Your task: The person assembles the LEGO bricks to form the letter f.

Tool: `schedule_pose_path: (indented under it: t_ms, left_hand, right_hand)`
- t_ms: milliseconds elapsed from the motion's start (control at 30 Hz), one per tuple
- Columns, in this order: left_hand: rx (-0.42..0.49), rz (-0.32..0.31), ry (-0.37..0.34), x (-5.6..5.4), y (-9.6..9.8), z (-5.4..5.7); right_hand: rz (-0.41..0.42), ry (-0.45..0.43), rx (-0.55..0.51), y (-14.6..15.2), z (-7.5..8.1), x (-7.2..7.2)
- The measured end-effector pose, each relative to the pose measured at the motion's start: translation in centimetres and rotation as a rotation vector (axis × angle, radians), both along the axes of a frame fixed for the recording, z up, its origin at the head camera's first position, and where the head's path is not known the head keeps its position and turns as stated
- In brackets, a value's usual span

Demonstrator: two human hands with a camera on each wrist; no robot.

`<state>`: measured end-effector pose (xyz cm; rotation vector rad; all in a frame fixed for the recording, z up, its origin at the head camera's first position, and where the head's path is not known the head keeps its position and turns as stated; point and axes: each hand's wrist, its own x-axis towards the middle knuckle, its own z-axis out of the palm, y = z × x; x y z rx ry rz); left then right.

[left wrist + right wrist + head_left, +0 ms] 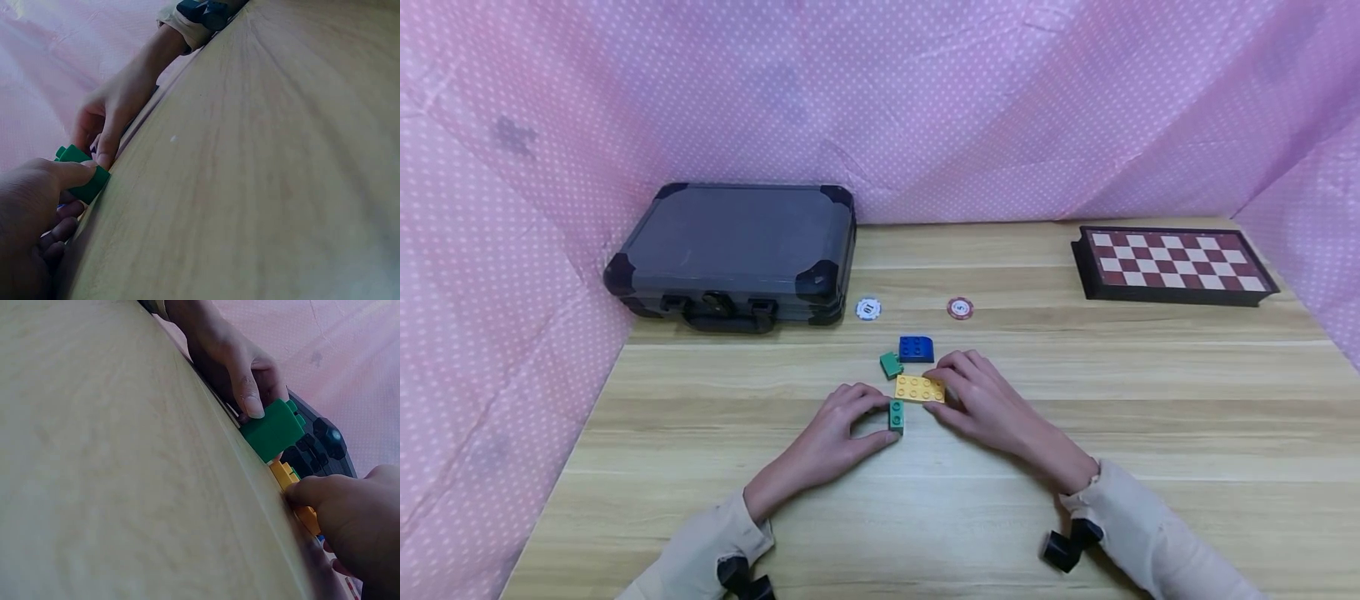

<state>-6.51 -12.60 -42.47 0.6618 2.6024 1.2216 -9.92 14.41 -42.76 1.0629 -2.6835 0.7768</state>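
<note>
Between thumb and fingers, my left hand [837, 429] pinches a green two-stud toy brick [897, 416], its studs facing up. Just beyond it lies a flat yellow brick [917, 388] with two rows of studs, which my right hand [981, 396] grips at its right end. In the right wrist view the green brick [273, 430] stands taller than the yellow brick [285, 475], close by its end. A second green brick [891, 365] lies tilted behind the yellow one. Beside that is a dark blue brick [916, 349] with a rounded right end.
A grey hard case [730, 242] with black corners lies at the back left. Near it are a white poker chip [868, 309] and a red one [960, 308]. A folded chessboard [1176, 265] sits at the back right. Pink dotted cloth [925, 108] hangs behind the wooden table [925, 533].
</note>
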Motion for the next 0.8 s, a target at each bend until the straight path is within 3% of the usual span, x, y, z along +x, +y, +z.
schedule_pose_path:
  t_ms: [800]
  left_hand:
    - [-0.011, 0.009, -0.032, 0.01, -0.02, 0.03]
  right_hand:
    - [-0.008, -0.070, -0.118, -0.04, 0.61, 0.24]
